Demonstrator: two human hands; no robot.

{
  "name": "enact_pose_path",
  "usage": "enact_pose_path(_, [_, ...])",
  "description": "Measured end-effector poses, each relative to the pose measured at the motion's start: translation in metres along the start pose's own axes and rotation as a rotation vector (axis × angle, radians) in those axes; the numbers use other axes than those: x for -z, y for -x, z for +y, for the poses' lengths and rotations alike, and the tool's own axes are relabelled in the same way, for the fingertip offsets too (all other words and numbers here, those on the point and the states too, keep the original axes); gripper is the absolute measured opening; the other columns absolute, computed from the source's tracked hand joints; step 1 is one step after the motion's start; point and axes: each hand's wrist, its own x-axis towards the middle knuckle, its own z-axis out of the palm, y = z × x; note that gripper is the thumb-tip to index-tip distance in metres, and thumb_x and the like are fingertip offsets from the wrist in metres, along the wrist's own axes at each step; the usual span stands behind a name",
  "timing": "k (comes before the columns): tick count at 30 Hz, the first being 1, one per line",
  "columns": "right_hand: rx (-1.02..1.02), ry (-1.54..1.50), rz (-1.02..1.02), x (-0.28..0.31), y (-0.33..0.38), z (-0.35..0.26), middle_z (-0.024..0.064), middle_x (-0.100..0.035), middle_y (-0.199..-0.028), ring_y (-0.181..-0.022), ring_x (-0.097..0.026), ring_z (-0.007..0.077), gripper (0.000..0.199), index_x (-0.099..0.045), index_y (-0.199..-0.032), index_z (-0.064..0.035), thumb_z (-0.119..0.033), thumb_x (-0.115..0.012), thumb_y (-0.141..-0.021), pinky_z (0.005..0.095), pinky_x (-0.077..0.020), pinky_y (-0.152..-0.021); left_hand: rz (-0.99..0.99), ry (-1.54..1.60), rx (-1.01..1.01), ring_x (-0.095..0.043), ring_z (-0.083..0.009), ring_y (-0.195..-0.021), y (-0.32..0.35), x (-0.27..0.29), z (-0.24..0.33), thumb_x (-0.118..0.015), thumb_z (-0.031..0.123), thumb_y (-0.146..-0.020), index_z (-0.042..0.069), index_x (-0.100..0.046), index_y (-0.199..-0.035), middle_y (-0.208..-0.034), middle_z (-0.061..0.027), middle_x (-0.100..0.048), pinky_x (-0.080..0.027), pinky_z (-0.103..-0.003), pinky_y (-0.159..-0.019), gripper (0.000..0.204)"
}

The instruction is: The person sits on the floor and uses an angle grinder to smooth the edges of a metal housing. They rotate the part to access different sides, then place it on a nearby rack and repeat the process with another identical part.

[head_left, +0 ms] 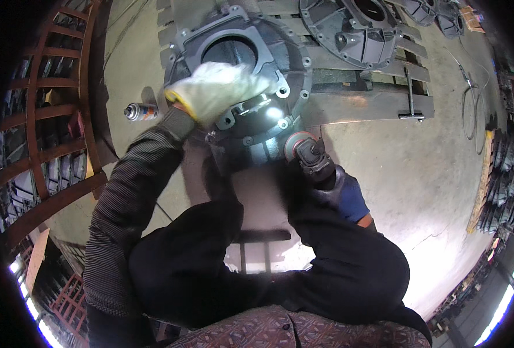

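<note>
Our left hand [216, 90], gloved in white, is blurred over the casting [292, 66] at the pallet [373, 107]; we cannot tell if its fingers are spread. Our right hand [347, 194] closes its fingers round the grinder [315, 160], disc [294, 142] near the casting.

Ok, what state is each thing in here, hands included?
Left hand: gloved, over the near metal casing, motion-blurred; grip unclear.
Right hand: gloved, closed around the grinder.
Grinder: held; spinning or not, can't tell.
Near metal casing: partly hidden by the left hand.
Far metal casing: on the pallet.
Spray can: on the floor.
T-shaped tool: resting on the pallet.
</note>
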Motion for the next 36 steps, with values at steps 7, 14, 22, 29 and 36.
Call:
enact_pose_path(7, [0.076, 0.112, -0.012, -0.003, -0.011, -0.006, 0.0233, -0.075, -0.124, -0.118, -0.072, 0.0427, 0.081, -0.062, -0.143, -0.0083, -0.044, -0.090, -0.076, 0.0490, -0.0587, -0.098, 0.342, -0.158, 0.109, -0.074, -0.0303, -0.094, 0.009, -0.033, 0.010, -0.057, 0.043, -0.108, 0.006, -0.070, -0.115, -0.099, -0.0119, -0.074, -0.059, -0.042, -0.085, 0.040])
enact_pose_path(14, [0.106, 0.210, -0.084, -0.015, -0.028, 0.013, 0.0231, -0.076, -0.122, -0.115, -0.072, 0.0440, 0.080, -0.062, -0.143, -0.0093, -0.042, -0.090, -0.076, 0.0496, -0.0582, -0.098, 0.436, -0.194, 0.052, -0.074, -0.0309, -0.096, 0.020, -0.037, 0.009, -0.060, 0.034, -0.107, 0.006, -0.070, -0.118, -0.102, -0.0128, -0.075, -0.058, -0.041, -0.089, 0.032])
enact_pose_path(22, [0.101, 0.268, -0.059, -0.019, -0.031, 0.004, 0.0255, -0.076, -0.118, -0.112, -0.072, 0.0455, 0.083, -0.060, -0.145, -0.0079, -0.043, -0.088, -0.076, 0.0506, -0.0582, -0.096, 0.422, -0.187, 0.022, -0.073, -0.0316, -0.098, 0.017, -0.046, 0.000, -0.060, 0.030, -0.106, 0.007, -0.071, -0.122, -0.103, -0.0126, -0.074, -0.057, -0.041, -0.092, 0.030])
enact_pose_path(29, [0.119, 0.180, -0.069, -0.018, -0.030, 0.000, 0.0241, -0.075, -0.121, -0.115, -0.071, 0.0453, 0.077, -0.062, -0.143, -0.0105, -0.041, -0.088, -0.077, 0.0497, -0.0582, -0.097, 0.089, -0.121, 0.046, -0.069, -0.0320, -0.111, 0.019, -0.032, -0.004, -0.062, 0.023, -0.099, 0.013, -0.068, -0.135, -0.122, -0.0142, -0.071, -0.055, -0.043, -0.098, 0.038])
enact_pose_path(36, [0.077, 0.086, -0.059, -0.010, -0.014, 0.018, 0.0221, -0.076, -0.120, -0.114, -0.072, 0.0445, 0.076, -0.064, -0.141, -0.0111, -0.041, -0.090, -0.076, 0.0488, -0.0593, -0.095, -0.003, -0.133, -0.191, -0.074, -0.0261, -0.081, 0.009, 0.003, -0.021, -0.061, 0.027, -0.101, 0.021, -0.072, -0.123, -0.100, -0.0078, -0.073, -0.059, -0.040, -0.071, 0.025])
